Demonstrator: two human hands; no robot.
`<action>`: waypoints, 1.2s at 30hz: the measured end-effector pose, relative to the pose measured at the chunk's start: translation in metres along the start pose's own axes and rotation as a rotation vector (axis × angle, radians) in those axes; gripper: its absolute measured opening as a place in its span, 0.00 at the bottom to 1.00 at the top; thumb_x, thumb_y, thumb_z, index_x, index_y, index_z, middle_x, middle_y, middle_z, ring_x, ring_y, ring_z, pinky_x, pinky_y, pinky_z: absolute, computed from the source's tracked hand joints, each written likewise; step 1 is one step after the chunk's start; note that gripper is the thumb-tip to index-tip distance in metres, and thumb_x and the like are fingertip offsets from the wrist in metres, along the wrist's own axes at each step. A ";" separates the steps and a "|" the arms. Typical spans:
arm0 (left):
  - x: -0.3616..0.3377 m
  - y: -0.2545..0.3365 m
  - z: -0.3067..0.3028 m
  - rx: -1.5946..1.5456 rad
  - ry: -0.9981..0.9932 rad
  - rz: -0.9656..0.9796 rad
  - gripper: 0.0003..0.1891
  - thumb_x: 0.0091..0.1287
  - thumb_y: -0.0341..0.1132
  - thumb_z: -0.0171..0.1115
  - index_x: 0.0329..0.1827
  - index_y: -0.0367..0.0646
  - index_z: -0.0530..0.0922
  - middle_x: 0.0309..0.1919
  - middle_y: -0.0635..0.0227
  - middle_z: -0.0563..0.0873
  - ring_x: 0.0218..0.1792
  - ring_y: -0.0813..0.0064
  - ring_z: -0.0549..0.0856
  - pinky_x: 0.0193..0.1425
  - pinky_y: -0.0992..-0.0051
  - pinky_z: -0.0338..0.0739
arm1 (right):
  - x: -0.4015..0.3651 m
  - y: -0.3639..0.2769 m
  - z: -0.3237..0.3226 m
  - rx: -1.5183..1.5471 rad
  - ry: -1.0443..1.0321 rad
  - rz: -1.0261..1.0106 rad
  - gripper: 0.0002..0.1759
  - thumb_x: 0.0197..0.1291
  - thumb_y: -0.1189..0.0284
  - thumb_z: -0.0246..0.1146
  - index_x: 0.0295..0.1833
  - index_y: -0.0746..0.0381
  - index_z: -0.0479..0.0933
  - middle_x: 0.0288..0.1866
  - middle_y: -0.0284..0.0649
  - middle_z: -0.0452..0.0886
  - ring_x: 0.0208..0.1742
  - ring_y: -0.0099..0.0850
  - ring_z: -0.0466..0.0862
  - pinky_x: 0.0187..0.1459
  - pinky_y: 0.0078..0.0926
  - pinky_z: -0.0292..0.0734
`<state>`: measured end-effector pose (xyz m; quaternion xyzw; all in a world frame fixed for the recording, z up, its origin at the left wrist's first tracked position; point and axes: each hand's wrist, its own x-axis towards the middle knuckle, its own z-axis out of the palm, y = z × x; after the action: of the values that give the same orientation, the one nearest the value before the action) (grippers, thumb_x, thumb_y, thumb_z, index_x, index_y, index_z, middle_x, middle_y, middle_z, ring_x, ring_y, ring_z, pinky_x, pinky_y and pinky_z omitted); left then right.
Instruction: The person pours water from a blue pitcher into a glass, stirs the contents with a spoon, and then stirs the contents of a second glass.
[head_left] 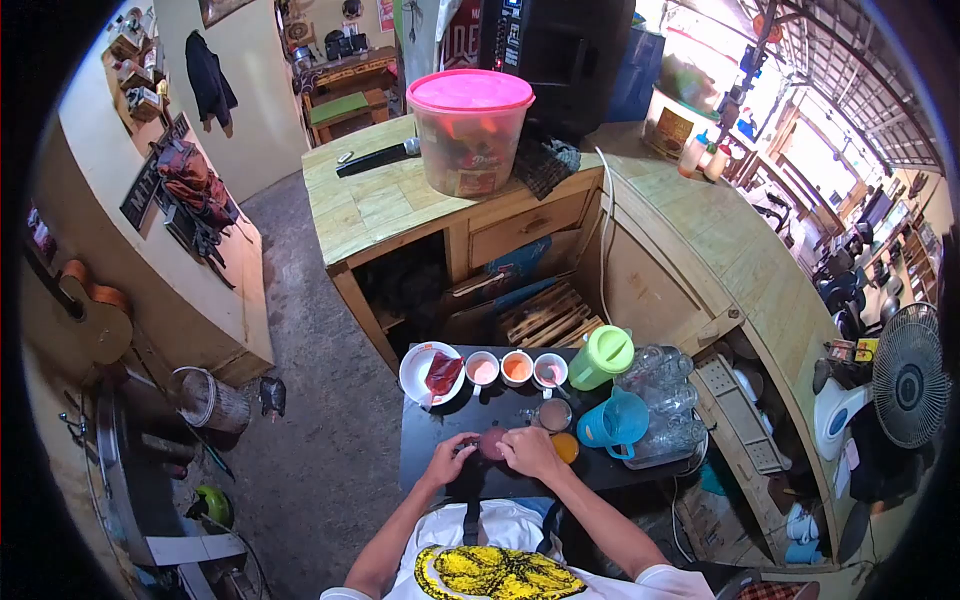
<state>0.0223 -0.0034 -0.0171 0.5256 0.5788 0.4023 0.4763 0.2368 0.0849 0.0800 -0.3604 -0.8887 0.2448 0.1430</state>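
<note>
On the dark table, a glass of dull pink liquid (491, 444) stands between my hands. My right hand (530, 452) has its fingers closed on the glass's right side. My left hand (455, 460) is at the left side, thumb and fingers curved and apart; whether its fingertips touch the glass is hard to see. Just beyond my right hand are a glass of greyish-pink liquid (554, 415) and a glass of orange liquid (566, 447). Farther back, three white cups (516, 368) with pink and orange contents stand beside a white bowl (408, 376) holding a dark red packet (444, 375).
Right of the cups stand a green lidded pitcher (603, 357) and a blue pitcher (613, 424), with clear bottles (662, 400) beside them. Beyond the table, a wooden counter (370, 205) carries a pink-lidded tub (470, 130). A fan (906, 375) is at far right.
</note>
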 end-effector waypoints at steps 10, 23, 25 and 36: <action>0.002 0.004 0.002 0.126 0.029 -0.031 0.14 0.73 0.32 0.63 0.60 0.42 0.84 0.51 0.53 0.90 0.50 0.56 0.90 0.58 0.63 0.81 | -0.001 0.009 -0.006 0.057 -0.100 0.076 0.13 0.61 0.65 0.67 0.30 0.63 0.86 0.30 0.49 0.86 0.35 0.49 0.87 0.42 0.47 0.78; -0.003 0.017 0.010 0.336 0.144 -0.165 0.11 0.70 0.37 0.67 0.52 0.47 0.88 0.41 0.52 0.90 0.45 0.48 0.89 0.48 0.56 0.82 | 0.007 -0.009 -0.006 -0.045 -0.141 0.138 0.11 0.61 0.67 0.64 0.32 0.63 0.86 0.31 0.47 0.87 0.36 0.46 0.87 0.43 0.45 0.78; -0.004 0.017 0.013 0.347 0.161 -0.182 0.11 0.70 0.37 0.67 0.53 0.48 0.88 0.41 0.52 0.90 0.45 0.49 0.90 0.48 0.56 0.82 | 0.007 -0.006 0.001 -0.048 0.086 0.104 0.12 0.60 0.66 0.65 0.30 0.63 0.86 0.30 0.49 0.87 0.35 0.48 0.87 0.42 0.47 0.79; 0.003 0.024 0.021 0.443 0.141 -0.261 0.19 0.69 0.27 0.60 0.60 0.57 0.87 0.46 0.54 0.90 0.47 0.48 0.88 0.50 0.54 0.81 | 0.002 0.008 -0.006 -0.016 -0.107 0.079 0.12 0.61 0.66 0.64 0.31 0.63 0.85 0.30 0.48 0.86 0.36 0.47 0.86 0.43 0.45 0.76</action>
<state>0.0485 0.0017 0.0007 0.5088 0.7473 0.2365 0.3560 0.2421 0.0931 0.0809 -0.3828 -0.8821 0.2620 0.0824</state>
